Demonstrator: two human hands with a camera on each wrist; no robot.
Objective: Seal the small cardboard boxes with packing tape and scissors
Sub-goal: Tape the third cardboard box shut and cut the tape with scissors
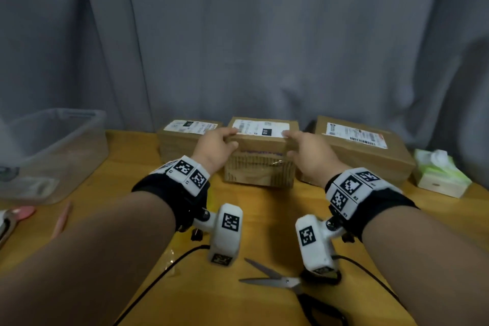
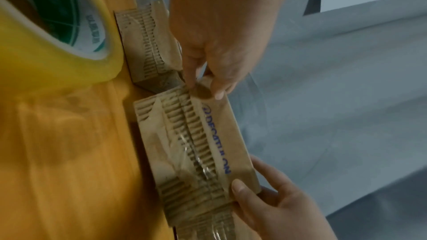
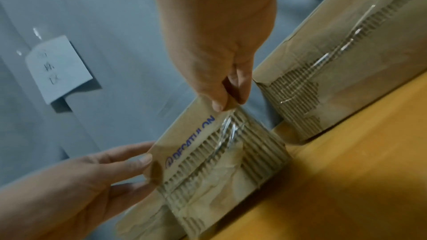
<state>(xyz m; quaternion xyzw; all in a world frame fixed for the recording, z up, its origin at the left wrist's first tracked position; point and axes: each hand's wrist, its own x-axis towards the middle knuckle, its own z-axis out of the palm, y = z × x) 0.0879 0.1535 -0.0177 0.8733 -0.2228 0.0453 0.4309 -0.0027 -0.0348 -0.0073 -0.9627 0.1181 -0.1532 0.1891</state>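
Note:
Three brown cardboard boxes stand in a row at the back of the wooden table. The middle box [image 1: 260, 169] has a white label on top and a torn, corrugated front with blue lettering [image 3: 189, 145]. My left hand [image 1: 232, 137] grips its upper left edge, thumb on the front and fingers on top. My right hand [image 1: 289, 143] holds the upper right edge the same way. Open scissors [image 1: 275, 279] lie near the front edge, between my wrists. A yellowish tape roll [image 2: 46, 52] lies just in front of the left box [image 2: 148, 46].
The larger right box [image 1: 370, 156] stands close beside my right hand. A clear plastic bin [image 1: 53, 156] sits at the left, a tissue pack [image 1: 442, 174] at the far right. Pink items [image 1: 62, 219] lie at the left edge. A grey curtain hangs behind.

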